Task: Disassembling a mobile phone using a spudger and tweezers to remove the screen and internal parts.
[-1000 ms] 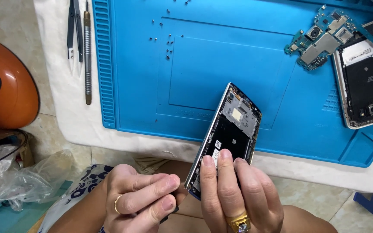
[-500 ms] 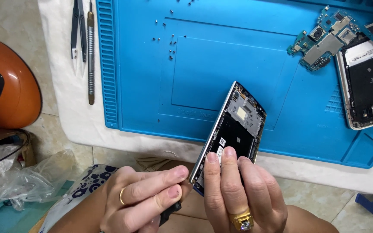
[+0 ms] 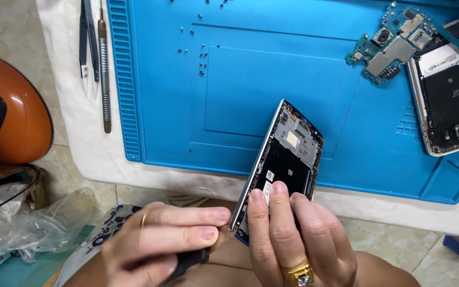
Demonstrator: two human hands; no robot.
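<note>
Left hand [image 3: 166, 236] pinched a dark tool [image 3: 189, 261] at the edge of an opened phone frame [image 3: 285, 159], gripped by right hand [image 3: 293, 239] fingers over the table edge; beyond, blue mat [image 3: 240, 79] held loose screws [image 3: 200, 58], 1 circuit board [image 3: 391, 45], 1 second phone shell [image 3: 450, 85].

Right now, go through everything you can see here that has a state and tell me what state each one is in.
Phone: back cover off, insides exposed, tilted, gripped by right hand.
Left hand: fingers closed on a dark tool, tip at the phone's lower edge.
Second phone: opened, lying flat on blue mat.
Circuit board: removed, loose on the mat.
Screws: out, scattered on the mat.
Tweezers: lying unused beside the mat.
</note>
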